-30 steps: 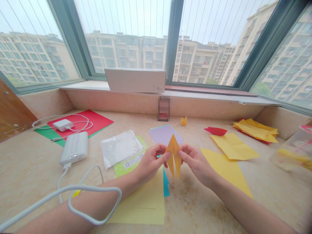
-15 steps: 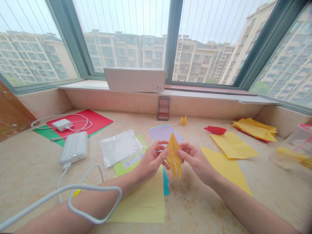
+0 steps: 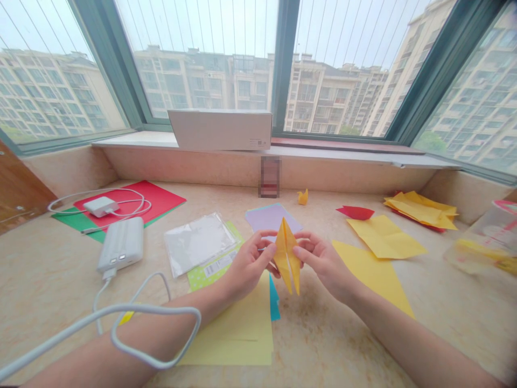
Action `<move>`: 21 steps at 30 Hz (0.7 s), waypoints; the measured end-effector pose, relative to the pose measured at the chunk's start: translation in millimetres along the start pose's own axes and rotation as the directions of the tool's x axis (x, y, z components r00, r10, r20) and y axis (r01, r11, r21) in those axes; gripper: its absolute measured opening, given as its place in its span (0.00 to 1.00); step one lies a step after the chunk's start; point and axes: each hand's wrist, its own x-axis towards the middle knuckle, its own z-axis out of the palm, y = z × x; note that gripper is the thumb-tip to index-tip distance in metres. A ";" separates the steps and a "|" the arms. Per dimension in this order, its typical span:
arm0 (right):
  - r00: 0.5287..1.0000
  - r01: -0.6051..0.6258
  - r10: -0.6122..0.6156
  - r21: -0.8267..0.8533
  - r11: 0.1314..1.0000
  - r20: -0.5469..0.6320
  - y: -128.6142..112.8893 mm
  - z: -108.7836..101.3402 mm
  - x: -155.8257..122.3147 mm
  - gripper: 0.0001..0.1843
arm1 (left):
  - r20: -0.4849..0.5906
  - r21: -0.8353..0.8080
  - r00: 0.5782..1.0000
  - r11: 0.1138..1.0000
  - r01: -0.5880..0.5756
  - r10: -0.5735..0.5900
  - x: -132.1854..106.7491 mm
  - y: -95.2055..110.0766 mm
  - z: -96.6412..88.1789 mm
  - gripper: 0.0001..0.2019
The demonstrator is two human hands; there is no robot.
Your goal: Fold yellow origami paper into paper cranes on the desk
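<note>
A folded yellow origami paper [image 3: 287,257], long and diamond-shaped with a slit between its two lower points, is held upright above the counter. My left hand [image 3: 251,263] pinches its left edge, thumb on the front and fingers behind. On the opposite edge, my right hand [image 3: 321,261] grips in the same way, closed on the paper. Lilac paper sheets [image 3: 272,218] lie just beyond the hands. Pale yellow sheets [image 3: 238,334] are under my left forearm, with a strip of blue paper [image 3: 274,302] beside them.
At left are a white power bank [image 3: 121,245], a looping white cable [image 3: 157,310] and a charger [image 3: 100,206] on red paper [image 3: 161,199]. A clear packet [image 3: 197,242] lies mid-left. Rightward are yellow sheets [image 3: 385,237], a red folded piece [image 3: 355,213] and a plastic cup [image 3: 484,242]. A small yellow figure [image 3: 302,197] stands behind.
The view has shifted very slightly. Both hands keep hold of the folded yellow paper, which has barely moved.
</note>
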 end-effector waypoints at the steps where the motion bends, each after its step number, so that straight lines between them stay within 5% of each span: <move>1: 1.000 0.001 -0.001 -0.002 1.000 0.001 -0.7 0.3 -0.1 0.22 | 0.000 -0.002 1.000 1.000 0.000 0.000 -0.1 0.2 0.2 0.19; 21: 0.999 0.034 -0.034 0.014 0.999 -0.024 -1.2 -0.3 -0.6 0.20 | 0.039 0.000 0.998 0.998 -0.058 0.058 -1.2 0.3 -0.2 0.21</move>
